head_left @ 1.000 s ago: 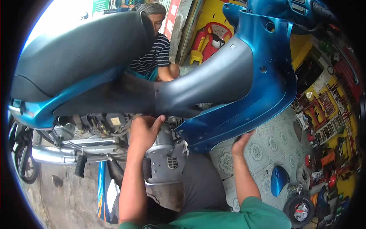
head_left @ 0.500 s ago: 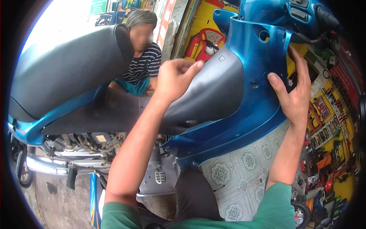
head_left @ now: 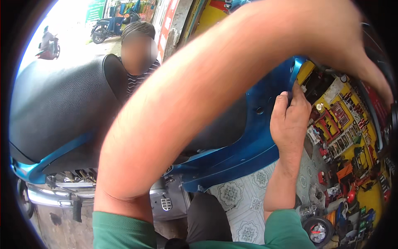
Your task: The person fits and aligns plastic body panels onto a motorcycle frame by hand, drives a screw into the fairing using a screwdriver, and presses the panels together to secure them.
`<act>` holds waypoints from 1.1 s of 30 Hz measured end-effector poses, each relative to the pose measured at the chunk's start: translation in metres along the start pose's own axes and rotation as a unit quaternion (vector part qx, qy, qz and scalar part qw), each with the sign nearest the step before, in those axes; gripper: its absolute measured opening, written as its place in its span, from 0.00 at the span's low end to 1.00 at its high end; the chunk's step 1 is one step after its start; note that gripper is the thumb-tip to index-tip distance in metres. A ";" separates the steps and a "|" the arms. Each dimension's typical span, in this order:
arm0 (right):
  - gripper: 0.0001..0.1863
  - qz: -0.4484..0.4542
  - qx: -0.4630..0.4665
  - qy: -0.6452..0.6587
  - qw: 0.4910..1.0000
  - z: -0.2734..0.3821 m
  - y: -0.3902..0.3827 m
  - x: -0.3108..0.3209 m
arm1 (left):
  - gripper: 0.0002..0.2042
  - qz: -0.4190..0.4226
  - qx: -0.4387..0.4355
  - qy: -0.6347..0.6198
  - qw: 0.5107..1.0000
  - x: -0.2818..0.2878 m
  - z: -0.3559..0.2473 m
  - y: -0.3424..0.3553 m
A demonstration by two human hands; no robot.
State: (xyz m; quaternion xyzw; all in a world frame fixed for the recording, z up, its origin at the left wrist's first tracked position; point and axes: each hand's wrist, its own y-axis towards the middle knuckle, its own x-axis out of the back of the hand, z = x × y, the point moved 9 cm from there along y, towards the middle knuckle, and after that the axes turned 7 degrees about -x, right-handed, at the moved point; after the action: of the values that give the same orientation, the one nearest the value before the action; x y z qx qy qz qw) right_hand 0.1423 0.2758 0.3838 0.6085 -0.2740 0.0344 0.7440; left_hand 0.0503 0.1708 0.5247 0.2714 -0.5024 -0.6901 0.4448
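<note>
My left arm reaches across the middle of the view, covering much of the motorbike. My left hand (head_left: 352,45) is at the upper right, blurred, with one digit stretched down and outward; its other fingers are hidden, and I see nothing held in it. My right hand (head_left: 291,120) grips the edge of the glossy blue front leg shield (head_left: 259,124), thumb on the near face and fingers behind the rim. A dark grey inner panel (head_left: 224,128) adjoins the shield. The black seat (head_left: 62,99) lies at the left, above blue side trim (head_left: 31,172).
A person in a striped shirt (head_left: 137,79) is beyond the seat. Tools and parts crowd a yellow-backed area (head_left: 346,128) at the right, with a small wheel (head_left: 317,230) below. Patterned tiles (head_left: 236,203) meet worn concrete; a parked motorbike (head_left: 108,29) stands outside.
My left hand has swung up and right across the bike. My right hand has shifted left in view and closed on the shield's edge. A rider appears outside at the far left.
</note>
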 end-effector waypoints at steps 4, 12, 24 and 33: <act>0.22 -0.001 -0.030 -0.035 0.999 -0.011 0.001 0.002 | 0.25 0.146 -0.067 -0.089 0.983 -0.035 -0.016 0.040; 0.13 -0.038 -0.104 0.014 0.994 -0.054 -0.029 0.000 | 0.14 0.155 -0.121 -0.120 0.973 -0.040 -0.052 0.060; 0.16 -0.036 -0.193 0.039 0.980 -0.079 -0.022 0.005 | 0.19 0.281 0.040 -0.198 0.938 -0.017 -0.043 0.038; 0.23 -0.054 -0.176 -0.012 0.983 -0.072 0.000 -0.006 | 0.20 0.270 0.042 -0.218 0.937 -0.019 -0.045 0.033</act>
State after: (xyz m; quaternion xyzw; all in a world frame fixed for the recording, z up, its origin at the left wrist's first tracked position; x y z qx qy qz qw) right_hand 0.1633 0.3439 0.3736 0.4824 -0.2516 -0.0623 0.8367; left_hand 0.1072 0.1641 0.5383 -0.0136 -0.6701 -0.5643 0.4821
